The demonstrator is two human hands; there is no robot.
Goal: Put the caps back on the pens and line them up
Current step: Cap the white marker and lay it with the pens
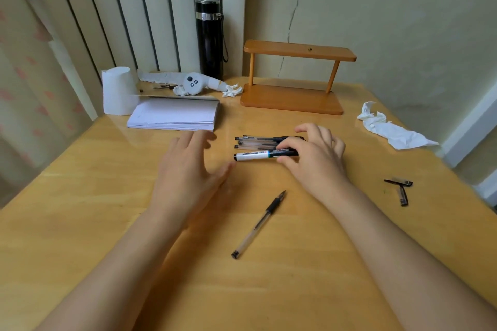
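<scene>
Two clear gel pens (pixel 258 141) lie side by side on the wooden table (pixel 80 223), and a white marker with a black cap (pixel 255 156) lies just in front of them. My right hand (pixel 314 156) grips the marker's capped end between thumb and fingers. To the left of the marker's tail hovers my left hand (pixel 188 166), fingers spread and holding nothing. An uncapped clear gel pen (pixel 258 226) lies diagonally nearer to me, tip pointing away. Two loose black caps (pixel 400 189) lie at the right.
A stack of white paper (pixel 174 115), a paper roll (pixel 118 91), a white controller (pixel 192 83) and a black flask (pixel 209 37) stand at the back left. A wooden rack (pixel 293 78) is at the back, a crumpled tissue (pixel 390 129) at the right.
</scene>
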